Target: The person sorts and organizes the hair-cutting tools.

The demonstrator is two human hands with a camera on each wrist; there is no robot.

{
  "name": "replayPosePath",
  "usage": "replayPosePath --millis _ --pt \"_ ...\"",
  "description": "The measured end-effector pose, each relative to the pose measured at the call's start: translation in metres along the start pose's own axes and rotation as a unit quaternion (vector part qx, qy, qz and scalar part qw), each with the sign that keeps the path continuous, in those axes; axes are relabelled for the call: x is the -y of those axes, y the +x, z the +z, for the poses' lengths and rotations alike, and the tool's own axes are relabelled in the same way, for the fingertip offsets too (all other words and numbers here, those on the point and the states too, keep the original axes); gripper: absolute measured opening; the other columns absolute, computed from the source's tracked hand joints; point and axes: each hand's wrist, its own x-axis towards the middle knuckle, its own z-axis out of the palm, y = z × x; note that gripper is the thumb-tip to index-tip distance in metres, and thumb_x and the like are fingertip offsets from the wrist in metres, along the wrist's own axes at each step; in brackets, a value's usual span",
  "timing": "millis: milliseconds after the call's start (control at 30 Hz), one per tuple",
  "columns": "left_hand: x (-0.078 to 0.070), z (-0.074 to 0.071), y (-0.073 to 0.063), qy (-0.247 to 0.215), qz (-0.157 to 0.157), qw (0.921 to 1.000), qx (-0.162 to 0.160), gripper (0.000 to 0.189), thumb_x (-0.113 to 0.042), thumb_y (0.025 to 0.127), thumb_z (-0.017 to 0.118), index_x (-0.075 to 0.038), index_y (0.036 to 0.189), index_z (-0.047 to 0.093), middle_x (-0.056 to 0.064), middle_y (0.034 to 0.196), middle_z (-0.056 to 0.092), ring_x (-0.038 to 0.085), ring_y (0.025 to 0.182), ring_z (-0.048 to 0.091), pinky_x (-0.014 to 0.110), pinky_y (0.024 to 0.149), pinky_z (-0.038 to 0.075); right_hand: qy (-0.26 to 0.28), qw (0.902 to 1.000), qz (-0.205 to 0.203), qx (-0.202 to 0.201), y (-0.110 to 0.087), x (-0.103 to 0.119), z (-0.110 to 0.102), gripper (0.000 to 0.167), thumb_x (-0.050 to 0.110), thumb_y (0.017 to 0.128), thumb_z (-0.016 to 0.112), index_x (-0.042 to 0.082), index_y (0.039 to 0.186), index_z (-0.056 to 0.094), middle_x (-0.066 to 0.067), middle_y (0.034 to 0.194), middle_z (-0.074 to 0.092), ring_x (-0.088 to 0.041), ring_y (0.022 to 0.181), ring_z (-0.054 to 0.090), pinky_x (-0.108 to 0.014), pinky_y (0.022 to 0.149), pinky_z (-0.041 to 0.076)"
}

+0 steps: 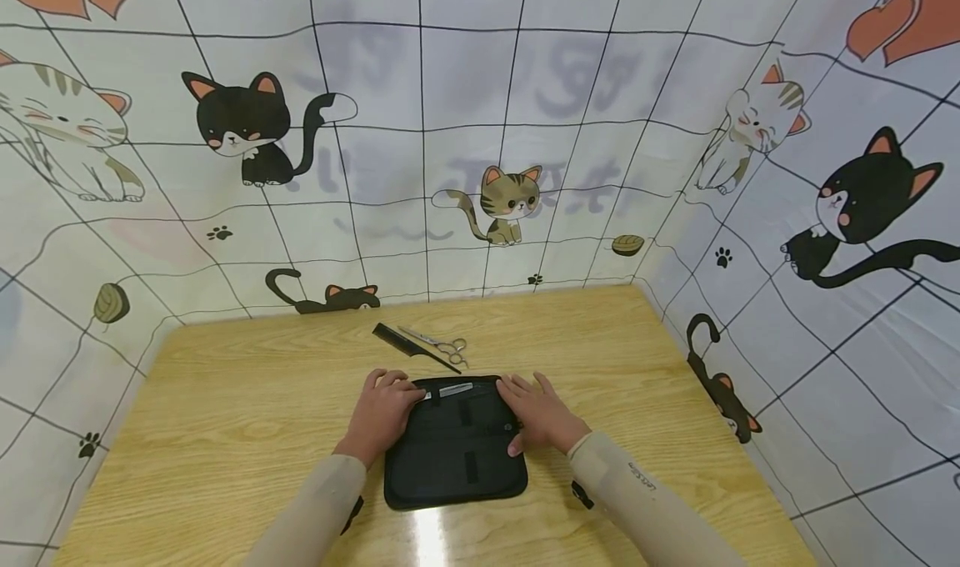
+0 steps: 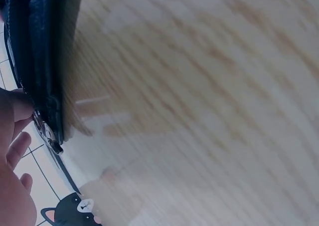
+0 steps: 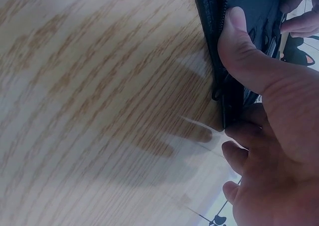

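A flat black zippered case (image 1: 457,467) lies on the table in front of me in the head view. Dark straps and a small pale strip (image 1: 455,389) show on its upper face. My left hand (image 1: 382,413) grips the case's far left corner, near a metal zipper pull (image 2: 46,131) in the left wrist view. At the right side my right hand (image 1: 542,413) holds the far corner, its thumb (image 3: 237,41) on the top face and its forefinger at the edge. Just beyond the case lie a black tail comb (image 1: 408,343) and silver scissors (image 1: 442,346).
The light wooden table (image 1: 262,400) carries the case, comb and scissors. A white cloth wall (image 1: 465,75) printed with cartoon cats and grid lines stands behind it and on both sides.
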Motion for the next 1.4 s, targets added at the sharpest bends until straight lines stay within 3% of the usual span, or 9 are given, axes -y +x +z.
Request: replayPosePath --millis 767,1067,1233,1400 --pt "-0.009 0.010 0.006 -0.008 0.008 0.9979 -0.064 0.020 -0.014 0.086 0.073 -0.023 0.103 0.078 -0.009 0.097 0.076 0.017 0.107 0.063 0.045 0.101 0.041 0.001 1.0000 -0.003 0.000 -0.003 0.001 -0.004 0.111 0.053 0.068 0.081 0.010 0.155 0.026 -0.006 0.161 0.027 -0.023 0.150 0.026 -0.054 0.121 0.011" --pt "-0.008 0.006 0.005 -0.024 0.001 0.9987 -0.045 0.021 -0.018 0.088 0.072 -0.020 0.108 0.077 -0.005 0.106 0.075 0.021 0.118 0.060 0.047 0.104 0.041 0.009 0.9999 -0.005 -0.005 -0.002 0.001 -0.003 0.111 0.052 0.067 0.082 0.009 0.154 0.028 -0.007 0.161 0.028 -0.025 0.149 0.027 -0.055 0.121 0.011" --pt "-0.001 0.000 -0.002 -0.018 -0.008 0.9995 -0.026 0.031 -0.029 0.085 0.075 -0.019 0.115 0.073 0.000 0.119 0.070 0.025 0.125 0.056 0.050 0.106 0.039 0.009 0.9999 -0.007 -0.008 -0.002 0.000 -0.001 0.111 0.051 0.067 0.083 0.009 0.154 0.028 -0.007 0.161 0.029 -0.025 0.149 0.028 -0.055 0.121 0.011" --pt "0.007 -0.007 -0.010 -0.012 -0.022 0.9996 -0.013 0.038 -0.038 0.083 0.076 -0.020 0.116 0.072 0.000 0.118 0.070 0.026 0.125 0.055 0.051 0.106 0.038 0.010 0.9999 -0.006 -0.006 -0.002 0.000 0.000 0.112 0.051 0.067 0.083 0.010 0.155 0.027 -0.007 0.161 0.027 -0.025 0.149 0.026 -0.055 0.121 0.010"
